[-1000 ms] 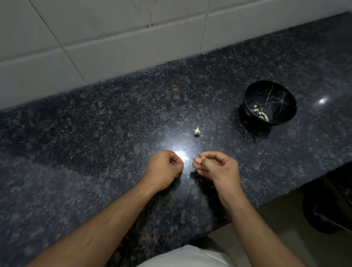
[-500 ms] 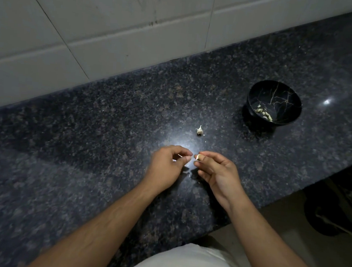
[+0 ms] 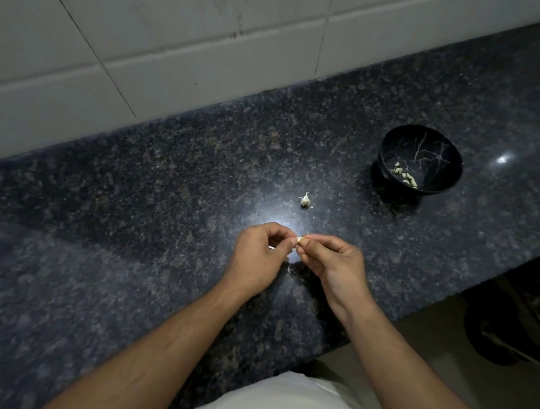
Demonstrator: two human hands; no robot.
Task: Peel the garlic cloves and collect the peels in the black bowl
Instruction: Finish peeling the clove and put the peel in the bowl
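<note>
A dark speckled granite counter (image 3: 128, 223) runs along a wall of pale tiles (image 3: 180, 30). On it, toward the right, stands a black bowl (image 3: 396, 149) with thin pale veins. Near the middle lies a small whitish garlic piece (image 3: 305, 200), well apart from the bowl. Closer to the front edge a tiny pale scrap (image 3: 290, 269), possibly a bit of peel, lies on the stone.

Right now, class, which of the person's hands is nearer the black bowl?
Right. The right hand lies below-left of the black bowl; the left hand sits farther left, beyond it.
</note>
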